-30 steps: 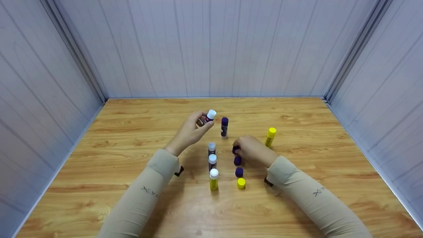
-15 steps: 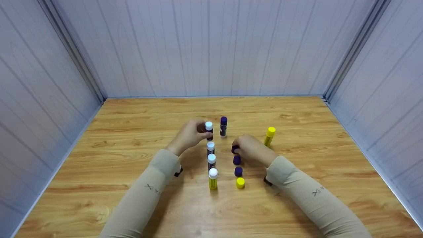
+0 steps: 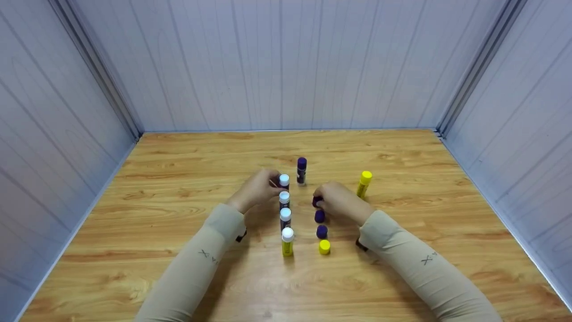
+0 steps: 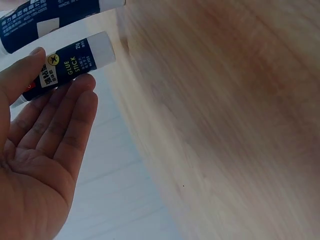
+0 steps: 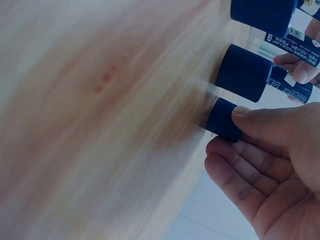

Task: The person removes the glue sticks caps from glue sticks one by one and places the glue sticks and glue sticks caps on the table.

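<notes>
In the head view the left hand [image 3: 260,189] holds an uncapped dark glue stick with a white top [image 3: 284,180] upright at the far end of a row of similar sticks. The left wrist view shows the thumb and fingers around that glue stick [image 4: 65,65], its white end at the table. The right hand [image 3: 342,201] pinches a dark purple cap [image 3: 317,201], the farthest in a row of caps; in the right wrist view this cap [image 5: 222,120] stands at the table surface between thumb and fingers.
Nearer in the rows stand a yellow glue stick [image 3: 288,243], two dark caps, one being [image 3: 321,231], and a yellow cap [image 3: 324,247]. A purple-capped stick [image 3: 301,171] stands behind; a yellow stick [image 3: 365,183] stands right of the right hand.
The left hand has brought its glue stick down and nearer, from above the table to the far end of the stick row. The right hand has stayed at the same cap.
</notes>
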Tool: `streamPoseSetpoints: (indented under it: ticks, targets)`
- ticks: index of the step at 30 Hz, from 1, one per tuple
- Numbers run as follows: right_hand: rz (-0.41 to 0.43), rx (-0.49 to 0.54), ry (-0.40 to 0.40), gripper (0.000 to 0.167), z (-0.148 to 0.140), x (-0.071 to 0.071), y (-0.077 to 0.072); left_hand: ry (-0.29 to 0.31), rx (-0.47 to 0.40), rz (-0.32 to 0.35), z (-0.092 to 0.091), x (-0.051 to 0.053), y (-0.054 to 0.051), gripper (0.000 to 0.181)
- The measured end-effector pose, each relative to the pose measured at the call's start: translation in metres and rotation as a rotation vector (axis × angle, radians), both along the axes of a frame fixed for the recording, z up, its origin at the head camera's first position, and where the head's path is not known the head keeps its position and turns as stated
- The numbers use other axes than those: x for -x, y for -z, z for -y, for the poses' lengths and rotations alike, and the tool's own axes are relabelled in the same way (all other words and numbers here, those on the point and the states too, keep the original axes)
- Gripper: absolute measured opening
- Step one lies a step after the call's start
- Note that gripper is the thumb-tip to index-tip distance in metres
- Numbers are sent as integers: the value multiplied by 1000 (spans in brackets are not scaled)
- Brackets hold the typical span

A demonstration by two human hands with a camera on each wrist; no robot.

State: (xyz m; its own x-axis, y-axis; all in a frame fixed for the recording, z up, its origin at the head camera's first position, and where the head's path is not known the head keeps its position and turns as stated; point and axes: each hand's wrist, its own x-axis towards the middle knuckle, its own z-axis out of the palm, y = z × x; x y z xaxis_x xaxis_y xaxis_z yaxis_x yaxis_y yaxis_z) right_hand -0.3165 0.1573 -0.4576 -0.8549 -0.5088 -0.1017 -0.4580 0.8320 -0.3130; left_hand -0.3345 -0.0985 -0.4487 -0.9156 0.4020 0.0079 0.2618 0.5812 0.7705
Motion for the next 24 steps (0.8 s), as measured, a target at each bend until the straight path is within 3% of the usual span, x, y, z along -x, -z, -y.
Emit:
streamPoseSetpoints:
  ticks: [8, 15, 19, 24]
  targets:
    - [11, 22, 7, 16, -1, -2, 0, 1, 18, 22, 0, -2, 4, 16]
    - [-32, 44, -31, 11, -3, -1, 0, 30, 4, 9, 3, -3, 5, 17]
    - [-8, 43, -15, 10, -3, -1, 0, 17, 8, 26, 3, -4, 5, 19]
    - [27, 31, 23, 24, -3, -1, -2, 3, 23, 28, 2, -5, 4, 20]
